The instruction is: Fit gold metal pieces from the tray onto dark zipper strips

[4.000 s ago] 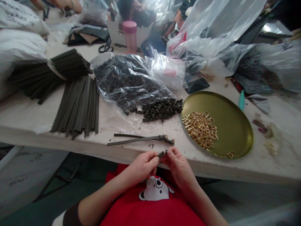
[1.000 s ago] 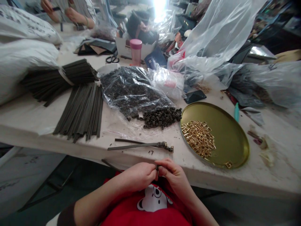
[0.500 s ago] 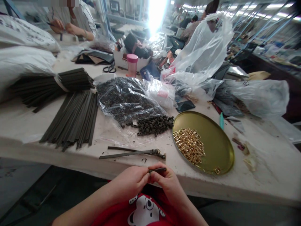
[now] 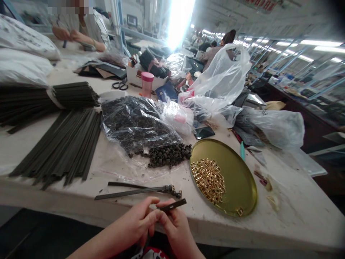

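Note:
Near the table's front edge, my left hand (image 4: 142, 218) and my right hand (image 4: 174, 219) meet, both closed on one dark strap (image 4: 174, 205). The strap's end sticks out to the right past my fingers and shows a small light slot; more of it hangs below my left hand. Just beyond my hands lie two finished-looking straps (image 4: 132, 192) with gold buckles at their right ends. To the right, a round gold tray (image 4: 239, 180) holds a heap of small gold buckles (image 4: 208, 180), with one buckle (image 4: 239, 211) apart near its front rim.
A clear bag of dark loops (image 4: 137, 122) spills a pile of loops (image 4: 168, 155) at mid-table. Bundled dark strips (image 4: 61, 144) lie at left. Farther back are scissors (image 4: 120, 85), a pink-lidded jar (image 4: 147, 84) and plastic bags (image 4: 221, 79). Another person (image 4: 81, 32) works at far left.
The strap in my hands has turned, and its slotted end now shows beyond my fingers. My view has shifted, so the table's things appear lower and farther left.

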`<state>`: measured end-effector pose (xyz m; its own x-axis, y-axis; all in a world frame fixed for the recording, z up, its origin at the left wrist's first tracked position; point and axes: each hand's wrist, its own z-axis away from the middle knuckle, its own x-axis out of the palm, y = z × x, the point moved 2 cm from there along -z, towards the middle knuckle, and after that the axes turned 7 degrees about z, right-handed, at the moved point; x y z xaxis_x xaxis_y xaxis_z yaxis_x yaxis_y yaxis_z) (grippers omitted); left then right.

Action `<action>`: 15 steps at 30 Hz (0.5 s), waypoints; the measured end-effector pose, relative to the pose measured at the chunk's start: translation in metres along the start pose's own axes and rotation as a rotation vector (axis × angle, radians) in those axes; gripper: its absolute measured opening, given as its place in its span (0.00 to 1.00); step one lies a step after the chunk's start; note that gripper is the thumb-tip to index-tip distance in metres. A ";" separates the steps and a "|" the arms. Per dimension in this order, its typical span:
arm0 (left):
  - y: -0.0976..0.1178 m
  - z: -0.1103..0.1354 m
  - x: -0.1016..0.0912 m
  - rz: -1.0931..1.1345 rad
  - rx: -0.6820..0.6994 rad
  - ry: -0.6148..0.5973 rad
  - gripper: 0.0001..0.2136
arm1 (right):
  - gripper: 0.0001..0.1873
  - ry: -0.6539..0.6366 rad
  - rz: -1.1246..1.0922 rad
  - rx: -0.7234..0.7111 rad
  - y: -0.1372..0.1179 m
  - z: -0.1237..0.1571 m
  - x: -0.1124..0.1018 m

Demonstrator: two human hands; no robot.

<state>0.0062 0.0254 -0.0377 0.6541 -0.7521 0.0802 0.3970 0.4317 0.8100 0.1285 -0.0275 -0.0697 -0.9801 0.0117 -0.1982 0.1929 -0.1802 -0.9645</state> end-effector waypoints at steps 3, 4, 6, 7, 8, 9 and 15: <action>-0.001 -0.011 -0.006 -0.006 0.164 0.106 0.19 | 0.09 -0.187 0.218 -0.129 -0.011 -0.009 -0.011; -0.001 -0.013 -0.008 -0.015 0.210 0.125 0.17 | 0.09 -0.208 0.311 -0.158 -0.014 -0.015 -0.021; -0.002 -0.017 -0.014 -0.032 0.213 0.150 0.16 | 0.09 -0.131 0.516 -0.174 -0.017 -0.031 -0.051; -0.004 -0.018 -0.016 -0.029 0.180 0.160 0.17 | 0.09 -0.025 0.606 -0.143 -0.018 -0.042 -0.070; -0.005 -0.020 -0.018 -0.015 0.142 0.166 0.18 | 0.10 0.104 0.706 -0.126 -0.017 -0.053 -0.089; -0.006 -0.021 -0.018 0.006 0.108 0.159 0.19 | 0.11 0.201 0.829 -0.087 -0.016 -0.064 -0.107; 0.002 -0.020 -0.010 0.046 0.073 0.124 0.21 | 0.05 0.274 1.001 0.073 0.001 -0.123 -0.153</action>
<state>0.0131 0.0434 -0.0484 0.7465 -0.6636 0.0494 0.3201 0.4232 0.8476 0.2848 0.0918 -0.0623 -0.3271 0.0450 -0.9439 0.9001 -0.2895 -0.3257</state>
